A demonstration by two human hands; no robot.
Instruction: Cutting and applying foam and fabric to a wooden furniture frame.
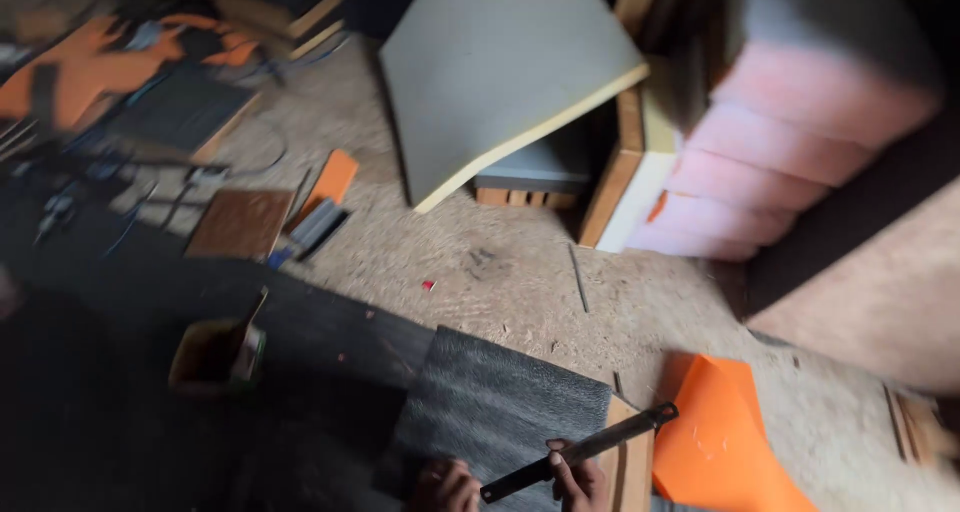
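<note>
Our right hand [578,480] has its fingers closed around a long dark metal bar [580,453], which slants up toward the orange sheet [722,437]. Our left hand [445,486] rests on the grey textured sheet [490,412] with fingers curled; we cannot tell if it grips. A small open cardboard box [210,357] sits to the left on the dark floor. A big yellow foam slab [500,72] leans near pink foam [780,162]
</note>
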